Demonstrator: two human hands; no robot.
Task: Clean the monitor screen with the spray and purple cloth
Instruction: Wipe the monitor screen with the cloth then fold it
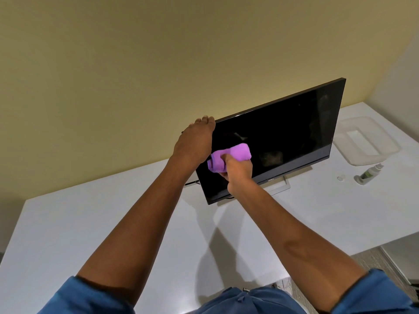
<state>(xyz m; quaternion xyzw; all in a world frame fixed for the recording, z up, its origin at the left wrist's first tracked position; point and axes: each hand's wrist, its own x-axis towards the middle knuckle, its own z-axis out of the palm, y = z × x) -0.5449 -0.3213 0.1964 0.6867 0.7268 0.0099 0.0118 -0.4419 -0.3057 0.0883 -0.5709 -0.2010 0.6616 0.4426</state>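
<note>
A black monitor (pixel 285 132) stands on the white table, its screen dark and facing me. My left hand (pixel 195 141) grips the monitor's upper left edge, fingers curled over the top corner. My right hand (pixel 238 171) holds a folded purple cloth (pixel 231 155) pressed flat against the left part of the screen. The spray bottle (pixel 369 172) lies on the table to the right of the monitor, with a small clear cap (pixel 340 177) beside it.
A clear plastic tray (pixel 367 141) sits on the white table (pixel 113 223) at the right, behind the spray bottle. The monitor's silver stand (pixel 281 185) and a black cable (pixel 192 182) show under the screen. A yellow wall lies behind; the table's right edge drops to the floor.
</note>
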